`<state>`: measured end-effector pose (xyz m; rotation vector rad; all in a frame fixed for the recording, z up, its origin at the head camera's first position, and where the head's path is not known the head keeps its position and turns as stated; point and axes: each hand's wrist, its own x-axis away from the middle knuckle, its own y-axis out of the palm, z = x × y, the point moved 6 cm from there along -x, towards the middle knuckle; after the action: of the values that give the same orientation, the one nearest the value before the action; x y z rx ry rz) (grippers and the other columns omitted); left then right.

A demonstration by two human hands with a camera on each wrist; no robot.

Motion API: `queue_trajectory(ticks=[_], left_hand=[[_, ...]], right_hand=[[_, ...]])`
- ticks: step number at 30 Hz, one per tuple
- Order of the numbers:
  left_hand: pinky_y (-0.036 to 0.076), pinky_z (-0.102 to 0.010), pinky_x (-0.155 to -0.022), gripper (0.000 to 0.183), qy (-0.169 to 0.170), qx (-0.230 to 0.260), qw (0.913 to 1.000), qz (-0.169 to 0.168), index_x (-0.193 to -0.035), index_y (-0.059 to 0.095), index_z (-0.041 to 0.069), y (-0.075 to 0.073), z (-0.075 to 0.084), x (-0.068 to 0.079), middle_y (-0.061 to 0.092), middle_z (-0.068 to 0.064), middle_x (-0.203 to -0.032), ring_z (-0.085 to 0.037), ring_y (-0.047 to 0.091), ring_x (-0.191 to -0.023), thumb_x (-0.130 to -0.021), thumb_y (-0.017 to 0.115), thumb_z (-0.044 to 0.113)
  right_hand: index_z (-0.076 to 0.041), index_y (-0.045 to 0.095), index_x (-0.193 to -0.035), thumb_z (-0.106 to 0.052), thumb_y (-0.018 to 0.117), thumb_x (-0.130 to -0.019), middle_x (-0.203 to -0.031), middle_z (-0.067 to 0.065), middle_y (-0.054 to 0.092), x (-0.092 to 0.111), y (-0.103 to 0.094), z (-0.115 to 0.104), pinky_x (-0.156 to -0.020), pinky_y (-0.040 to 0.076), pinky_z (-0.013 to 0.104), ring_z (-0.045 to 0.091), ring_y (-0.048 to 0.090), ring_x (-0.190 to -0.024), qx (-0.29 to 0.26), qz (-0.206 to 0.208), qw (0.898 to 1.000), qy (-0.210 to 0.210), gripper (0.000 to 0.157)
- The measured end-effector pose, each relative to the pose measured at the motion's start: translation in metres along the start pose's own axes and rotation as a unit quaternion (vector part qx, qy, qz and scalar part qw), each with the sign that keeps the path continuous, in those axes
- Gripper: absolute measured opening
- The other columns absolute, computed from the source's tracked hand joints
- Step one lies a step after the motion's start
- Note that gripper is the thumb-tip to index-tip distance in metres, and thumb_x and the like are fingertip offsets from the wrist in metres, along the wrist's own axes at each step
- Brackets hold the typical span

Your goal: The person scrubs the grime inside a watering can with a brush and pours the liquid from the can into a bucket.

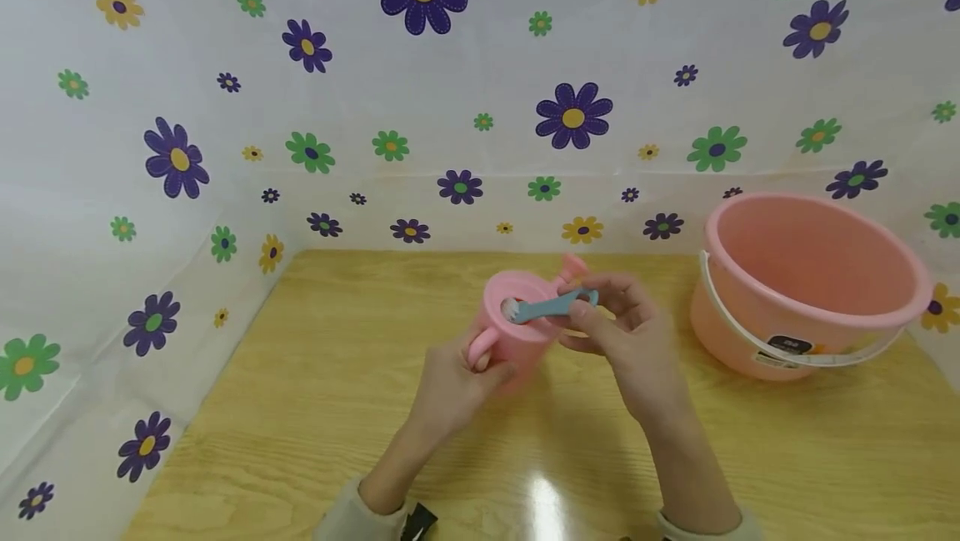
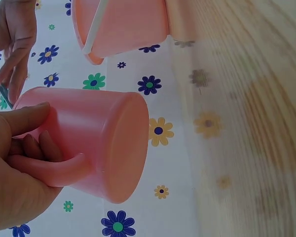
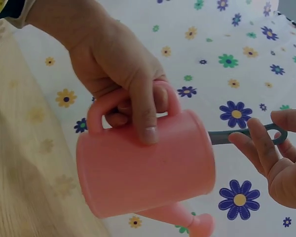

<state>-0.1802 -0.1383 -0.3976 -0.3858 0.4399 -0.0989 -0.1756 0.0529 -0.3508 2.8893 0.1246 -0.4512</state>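
Left hand: one, in use. You had its fingers through the handle of the watering can, the thumb pressed flat along the wall.

Right hand: one, in use. You pinched the looped end of a blue brush between thumb and fingers.

Brush: one, judged so from its pale, seemingly bristly head, which lay at the watering can's round opening. How deep it reached you could not have told from these views.

Watering can: one, pink, between your two hands, held up apart from the tabletop and tilted. Its spout pointed away from you, beyond the right hand's fingers.

Step in hand: by judgement, brushing at the mouth of the watering can, left hand steadying, right hand working. The next move seemed to call for a firm left grip and a short, controlled stroke or turn of the brush, with room left for the knuckles beside the spout.

Bucket: one, pink, to the right of both hands and well apart from the watering can, its white bail hanging down in front.

Tabletop: wood-grained, beneath all.

Sheet: white, flower-printed, behind and at the left.
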Motion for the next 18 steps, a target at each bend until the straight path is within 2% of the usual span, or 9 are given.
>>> queue_trajectory(ticks=[4,12,18], left_hand=[[0.037,-0.021,-0.057,0.029,0.003,0.0,1.0,0.005,-0.077,0.052,0.007,-0.001,-0.001,-0.001,0.03,0.008,-0.062,-0.005,0.038,-0.058,-0.08,0.08,-0.001],[0.039,-0.021,-0.058,0.031,-0.023,0.012,0.9996,-0.003,-0.073,0.051,0.007,0.003,-0.004,0.001,0.032,0.007,-0.061,-0.007,0.042,-0.059,-0.078,0.08,-0.003],[0.039,-0.022,-0.059,0.035,-0.012,0.005,0.9999,-0.004,-0.072,0.047,0.008,0.004,-0.001,0.0,0.03,0.007,-0.061,-0.008,0.043,-0.059,-0.079,0.081,0.0]], right_hand=[[0.008,0.052,-0.118,-0.001,0.064,-0.094,-0.114,0.015,0.066,-0.001,-0.001,-0.001,-0.069,0.06,0.039,0.023,0.073,-0.088,-0.004,-0.003,1.0,-0.008,0.028],[0.003,0.056,-0.12,-0.005,0.066,-0.094,-0.104,0.01,0.062,-0.004,0.007,0.016,-0.068,0.06,0.04,0.022,0.073,-0.082,0.017,-0.039,0.999,0.027,0.029],[-0.008,0.063,-0.114,-0.001,0.061,-0.096,-0.113,0.01,0.069,-0.007,-0.01,0.005,-0.067,0.06,0.032,0.021,0.074,-0.087,-0.058,-0.027,0.998,-0.001,0.019]])
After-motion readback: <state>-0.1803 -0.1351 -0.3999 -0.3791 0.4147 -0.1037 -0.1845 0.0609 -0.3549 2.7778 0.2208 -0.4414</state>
